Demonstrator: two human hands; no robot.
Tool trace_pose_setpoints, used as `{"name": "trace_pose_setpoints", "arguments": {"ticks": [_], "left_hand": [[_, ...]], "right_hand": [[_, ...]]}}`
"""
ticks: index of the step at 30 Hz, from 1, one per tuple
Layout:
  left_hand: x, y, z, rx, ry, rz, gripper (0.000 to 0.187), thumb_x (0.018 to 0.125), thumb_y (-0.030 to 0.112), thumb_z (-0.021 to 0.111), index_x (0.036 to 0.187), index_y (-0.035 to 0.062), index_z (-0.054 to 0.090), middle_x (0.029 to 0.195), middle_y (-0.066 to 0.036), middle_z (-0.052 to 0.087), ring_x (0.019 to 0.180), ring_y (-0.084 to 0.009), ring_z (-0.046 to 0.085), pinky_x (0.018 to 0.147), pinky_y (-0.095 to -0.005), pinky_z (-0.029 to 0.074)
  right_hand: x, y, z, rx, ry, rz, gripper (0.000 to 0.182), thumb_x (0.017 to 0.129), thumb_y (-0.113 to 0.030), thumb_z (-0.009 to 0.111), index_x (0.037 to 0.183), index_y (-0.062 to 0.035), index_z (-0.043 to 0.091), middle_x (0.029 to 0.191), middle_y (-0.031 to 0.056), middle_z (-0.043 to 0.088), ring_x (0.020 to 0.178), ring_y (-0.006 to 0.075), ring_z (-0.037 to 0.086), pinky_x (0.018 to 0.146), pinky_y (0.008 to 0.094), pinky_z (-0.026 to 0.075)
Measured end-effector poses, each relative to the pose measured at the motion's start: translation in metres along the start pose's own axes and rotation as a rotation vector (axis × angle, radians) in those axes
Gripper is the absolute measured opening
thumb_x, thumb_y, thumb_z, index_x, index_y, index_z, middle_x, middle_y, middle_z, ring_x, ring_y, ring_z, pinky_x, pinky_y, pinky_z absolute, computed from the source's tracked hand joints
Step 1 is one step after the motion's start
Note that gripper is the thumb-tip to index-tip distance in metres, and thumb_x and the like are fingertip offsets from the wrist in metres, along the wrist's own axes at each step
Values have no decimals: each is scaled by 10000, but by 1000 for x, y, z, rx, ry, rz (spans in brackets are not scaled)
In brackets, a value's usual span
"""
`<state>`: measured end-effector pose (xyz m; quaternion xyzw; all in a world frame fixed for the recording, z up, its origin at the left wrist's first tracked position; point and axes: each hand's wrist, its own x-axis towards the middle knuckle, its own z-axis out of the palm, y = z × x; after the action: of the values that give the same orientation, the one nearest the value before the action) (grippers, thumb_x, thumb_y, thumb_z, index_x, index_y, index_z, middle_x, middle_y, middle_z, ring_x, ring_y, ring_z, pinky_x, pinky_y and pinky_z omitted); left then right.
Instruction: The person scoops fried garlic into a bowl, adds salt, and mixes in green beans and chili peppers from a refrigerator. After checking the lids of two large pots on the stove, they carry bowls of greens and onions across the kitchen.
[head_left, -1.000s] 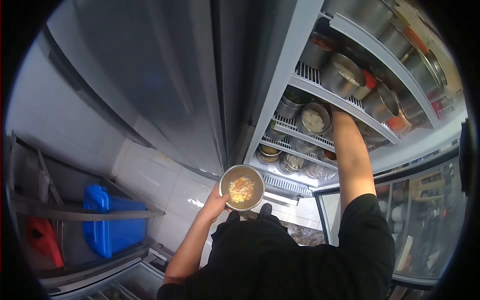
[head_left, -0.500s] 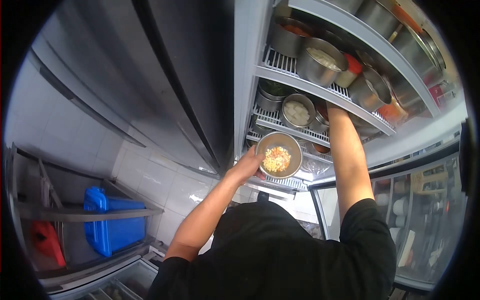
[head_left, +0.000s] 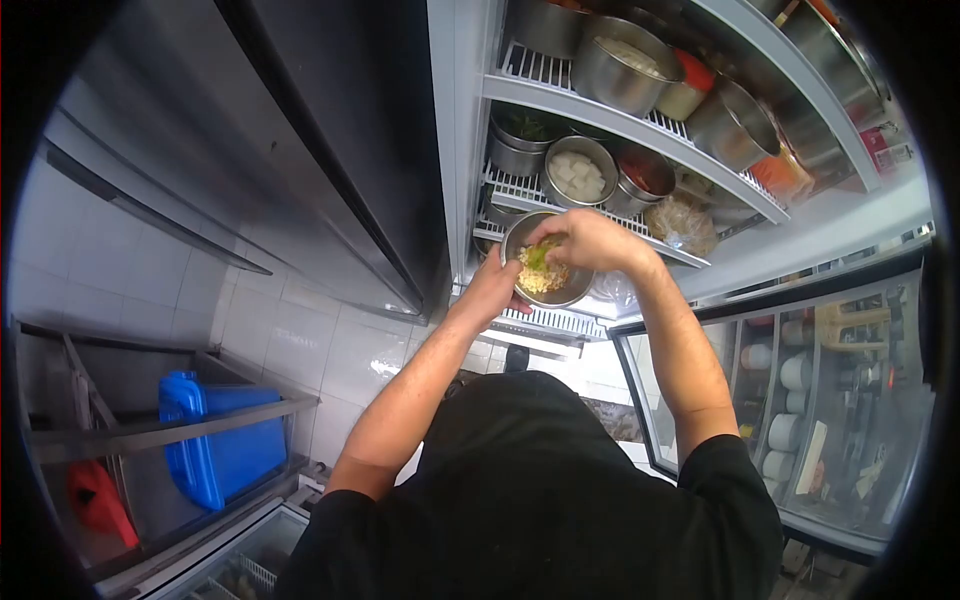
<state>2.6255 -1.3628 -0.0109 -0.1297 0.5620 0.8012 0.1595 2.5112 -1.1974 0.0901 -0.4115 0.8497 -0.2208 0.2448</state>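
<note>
My left hand (head_left: 490, 288) grips a round metal bowl (head_left: 515, 236) by its left rim, with the thumb over the edge. Finely chopped pale and orange pieces (head_left: 543, 281) lie in the bowl. Over the bowl's far side, my right hand (head_left: 590, 243) points its bunched fingers down at chopped greens (head_left: 541, 254). The fingertips touch the greens and are partly hidden. Just behind the bowl, a metal pot of white chunks (head_left: 578, 178) stands on a fridge shelf.
More pots fill the wire racks, including a pot with red contents (head_left: 648, 174) and a bagged item (head_left: 682, 225). The glass fridge door (head_left: 840, 400) stands open at right. A blue bin (head_left: 225, 440) and a red object (head_left: 100, 503) are at lower left.
My right hand has come out from the shelf and over the bowl, bringing greens that now show on top of the chopped pieces. The left hand still holds the bowl.
</note>
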Motion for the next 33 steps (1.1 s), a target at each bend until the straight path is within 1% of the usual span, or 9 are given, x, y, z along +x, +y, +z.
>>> {"name": "trace_pose_setpoints", "arguments": {"ticks": [7,9,10,14,17,19,21,24,33], "left_hand": [[-7,-8,-4,-14,-7,16,454,1003,161,399,1436,34,342,1269,-163,543,990,-237,658,665,-356,629],[-10,-8,-4,-37,-2,9,450,1006,160,396,1434,32,342,1271,-163,543,980,-238,660,670,-355,629],[-10,-7,-5,-48,1,8,448,1007,159,395,1434,30,343,1272,-163,543,976,-239,661,672,-354,630],[-8,-10,-13,-62,23,34,463,1008,152,392,1447,19,328,1273,-172,548,972,-249,667,687,-349,631],[-14,-9,-14,-70,71,59,478,1006,154,402,1454,13,321,1276,-176,545,972,-259,667,691,-349,632],[-16,-8,-14,-58,79,21,488,1001,154,413,1458,11,320,1290,-180,535,980,-266,664,689,-358,633],[-18,-5,-15,-55,84,12,497,997,151,423,1462,10,318,1298,-183,528,991,-271,661,687,-368,636],[-24,-10,-16,-77,91,41,518,986,135,442,1471,7,313,1295,-187,532,1033,-272,651,676,-387,643],[-30,-18,-28,-77,153,58,536,988,141,449,1481,-10,304,1321,-199,530,1040,-277,658,662,-361,645]], "right_hand": [[0,-15,22,-66,273,166,254,814,-47,693,1067,-38,717,1013,179,719,973,321,698,864,410,540],[-3,-11,33,-157,84,9,275,819,-39,672,1089,-48,721,1077,178,717,1016,319,693,904,405,538],[-8,-4,41,-116,125,-274,298,833,-61,676,1127,-65,723,1152,171,711,1061,322,685,956,395,529],[-3,-10,6,39,248,-21,285,875,-97,656,1150,-63,721,1134,175,723,1058,282,699,957,363,532],[27,40,-32,-260,747,167,245,898,-182,627,1091,-72,731,1035,129,745,935,331,714,830,412,549],[45,67,-65,-542,710,449,277,941,-245,533,1088,-90,709,1106,176,708,1054,402,656,897,499,504],[72,127,-78,-479,785,549,408,959,-371,526,1146,-50,696,1219,213,668,1162,383,623,961,484,494],[85,171,-92,-701,983,261,359,962,-310,585,1166,-32,683,1183,178,702,1163,332,641,962,451,505],[75,179,-113,-519,920,336,355,959,-305,591,1165,-30,683,1177,175,704,1157,327,643,959,447,507]]}}
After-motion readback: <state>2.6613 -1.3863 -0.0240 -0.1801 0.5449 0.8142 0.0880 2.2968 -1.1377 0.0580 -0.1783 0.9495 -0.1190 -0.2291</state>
